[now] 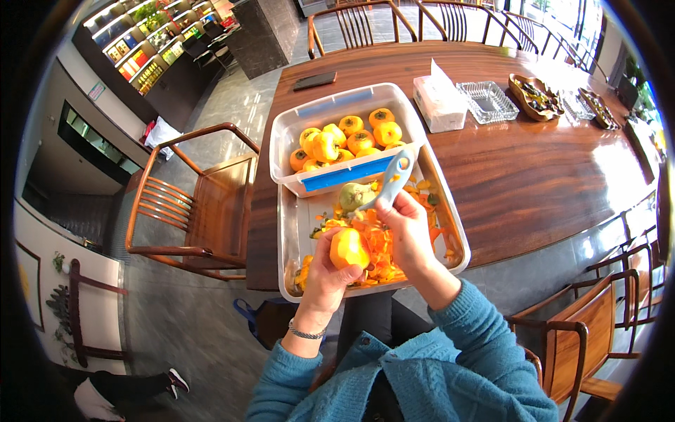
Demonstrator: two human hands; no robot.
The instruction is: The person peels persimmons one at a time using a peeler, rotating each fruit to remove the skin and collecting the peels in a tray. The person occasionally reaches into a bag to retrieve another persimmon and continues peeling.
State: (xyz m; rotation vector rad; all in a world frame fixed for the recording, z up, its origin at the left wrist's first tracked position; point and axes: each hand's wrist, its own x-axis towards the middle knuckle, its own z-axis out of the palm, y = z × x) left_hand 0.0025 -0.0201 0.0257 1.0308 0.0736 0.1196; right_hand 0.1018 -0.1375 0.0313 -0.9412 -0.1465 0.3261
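My left hand (325,274) is wrapped round a peeled orange persimmon (349,248), held over the near part of a metal tray (290,232). In my right hand (410,235) is a pale blue peeler (398,172), its handle end pointing up and away; its blade is hard to make out. The peeler is apart from the fruit. Orange peelings (382,252) are heaped in the tray under both hands. Beyond the peeler lies a greenish, pear-like fruit (356,195). A clear plastic bin (281,133) at the tray's far side holds several unpeeled persimmons (349,126).
On the wooden table (520,190) stand a tissue box (440,103), a glass dish (486,103) and a wooden bowl (536,97). A dark phone (315,81) lies at the far left. Wooden chairs (223,190) surround the table. Another person's leg (133,384) shows at lower left.
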